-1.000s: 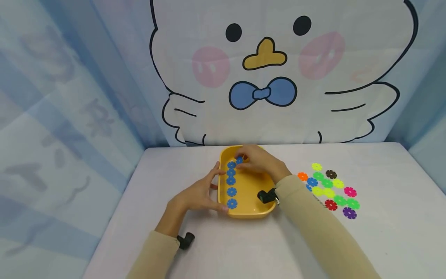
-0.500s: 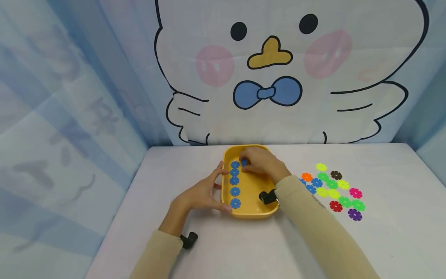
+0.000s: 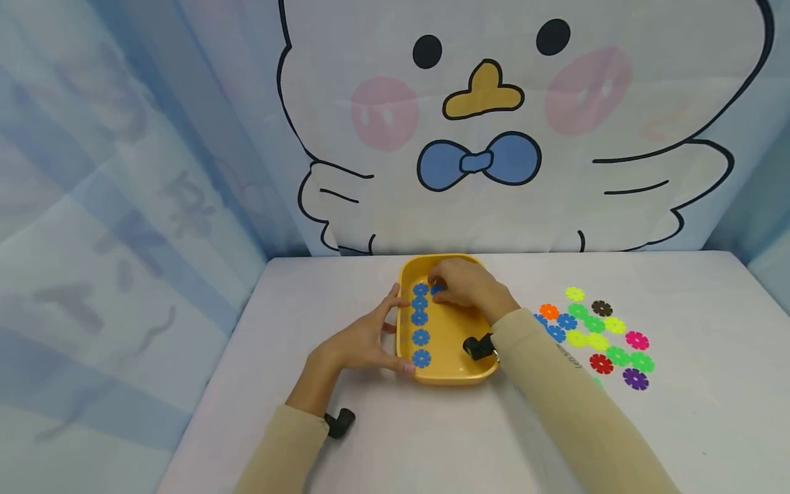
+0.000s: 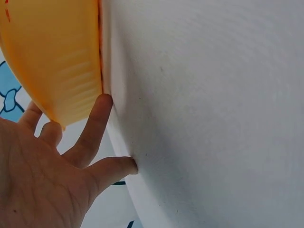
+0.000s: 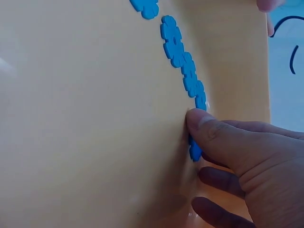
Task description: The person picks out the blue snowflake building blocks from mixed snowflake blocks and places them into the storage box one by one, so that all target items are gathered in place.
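Observation:
A yellow tray (image 3: pixel 453 343) lies on the white table. Down its left side runs a column of several blue snowflake discs (image 3: pixel 421 337), notched like flowers. My right hand (image 3: pixel 467 285) reaches into the tray's far end and pinches another blue snowflake disc (image 3: pixel 437 290) beside the column's far end. In the right wrist view its thumb (image 5: pixel 202 121) presses over a disc close to the tray floor. My left hand (image 3: pixel 361 339) rests along the tray's left side with spread fingers, thumb near the front-left corner. In the left wrist view, the fingertips touch the tray's outer wall (image 4: pixel 76 71).
Right of the tray, loose snowflake discs (image 3: pixel 597 342) in green, yellow, blue, red, pink, orange, purple and brown lie scattered. The right sleeve (image 3: pixel 568 384) passes over part of them. Behind the table hangs a cartoon-printed cloth (image 3: pixel 494 213).
The pinched blue disc has moved slightly towards me, level with the column's far end. The left hand stays at the tray's side. The whole head view has shifted a little.

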`<state>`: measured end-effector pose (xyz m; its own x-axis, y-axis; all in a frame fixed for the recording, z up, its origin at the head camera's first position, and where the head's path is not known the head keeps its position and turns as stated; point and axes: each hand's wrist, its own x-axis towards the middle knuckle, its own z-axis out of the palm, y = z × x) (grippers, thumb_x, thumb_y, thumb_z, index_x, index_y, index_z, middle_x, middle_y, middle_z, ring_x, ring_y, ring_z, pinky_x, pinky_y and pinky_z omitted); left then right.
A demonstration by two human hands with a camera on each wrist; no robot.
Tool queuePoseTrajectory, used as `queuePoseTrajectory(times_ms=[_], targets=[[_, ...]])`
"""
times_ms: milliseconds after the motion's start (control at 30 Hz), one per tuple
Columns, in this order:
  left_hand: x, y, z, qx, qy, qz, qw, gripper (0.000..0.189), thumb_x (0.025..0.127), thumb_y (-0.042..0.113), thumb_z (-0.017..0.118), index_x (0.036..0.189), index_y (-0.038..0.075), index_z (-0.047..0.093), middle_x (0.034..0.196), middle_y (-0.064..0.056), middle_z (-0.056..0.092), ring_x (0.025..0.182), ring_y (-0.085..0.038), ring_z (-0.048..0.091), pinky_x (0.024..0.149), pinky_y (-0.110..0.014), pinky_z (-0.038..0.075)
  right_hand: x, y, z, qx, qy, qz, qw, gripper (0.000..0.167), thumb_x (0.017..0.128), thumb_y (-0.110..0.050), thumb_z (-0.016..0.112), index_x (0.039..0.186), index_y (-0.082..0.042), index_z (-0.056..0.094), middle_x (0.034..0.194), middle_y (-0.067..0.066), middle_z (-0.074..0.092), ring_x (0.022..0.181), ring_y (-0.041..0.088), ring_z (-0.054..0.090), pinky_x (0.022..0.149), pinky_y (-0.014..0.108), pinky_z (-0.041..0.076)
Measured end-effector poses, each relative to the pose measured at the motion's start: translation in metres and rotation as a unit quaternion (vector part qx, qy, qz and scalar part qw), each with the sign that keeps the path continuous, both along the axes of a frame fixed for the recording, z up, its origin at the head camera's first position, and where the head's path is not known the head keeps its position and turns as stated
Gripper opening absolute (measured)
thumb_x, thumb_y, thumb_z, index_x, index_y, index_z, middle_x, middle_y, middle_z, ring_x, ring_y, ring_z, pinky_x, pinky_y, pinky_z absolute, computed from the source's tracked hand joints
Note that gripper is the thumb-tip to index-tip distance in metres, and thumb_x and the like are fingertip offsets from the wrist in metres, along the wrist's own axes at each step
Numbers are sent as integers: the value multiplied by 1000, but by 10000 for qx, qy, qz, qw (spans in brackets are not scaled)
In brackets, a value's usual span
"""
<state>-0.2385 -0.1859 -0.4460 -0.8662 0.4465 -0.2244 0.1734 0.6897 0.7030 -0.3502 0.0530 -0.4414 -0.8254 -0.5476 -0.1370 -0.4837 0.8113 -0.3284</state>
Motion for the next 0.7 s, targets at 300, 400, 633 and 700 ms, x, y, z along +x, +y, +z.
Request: queuePoseTrajectory(times_ms=[300, 400, 633, 700], targets=[[1, 2, 2, -67, -41, 34, 10000, 114, 67, 60, 91, 158, 36, 28, 168, 28, -6, 126, -15, 58, 102, -38, 52, 6, 5, 5, -514, -146, 259, 9982, 42, 95, -27, 76, 132, -10, 66, 125, 7, 67, 115, 25, 61, 107, 43, 49], [2, 3, 2, -95, -41, 102, 9999, 113, 67, 58, 92, 158, 36, 28, 169, 27, -5, 126, -16, 58, 102, -40, 53, 10, 7, 12, -852, -242, 277, 9957, 45, 95, -28, 76, 134, -10, 65, 131, 7, 66, 122, 26, 60, 111, 44, 47], [1, 3, 2, -57, 4, 105, 9999, 114, 68, 55, 92, 159, 36, 26, 170, 25, -3, 126, -16, 58, 101, -40, 54, 24, 22, 35, -1614, -86, 445, 9859, 48, 93, -32, 77, 133, -8, 67, 135, 10, 65, 127, 34, 57, 113, 52, 44], [1, 3, 2, -79, 12, 106, 9999, 115, 67, 56, 93, 159, 36, 26, 170, 24, -2, 126, -16, 58, 101, -40, 54, 28, 28, 39, -1682, 61, 523, 9843, 47, 94, -36, 76, 132, -10, 68, 134, 8, 65, 127, 32, 56, 113, 52, 43]])
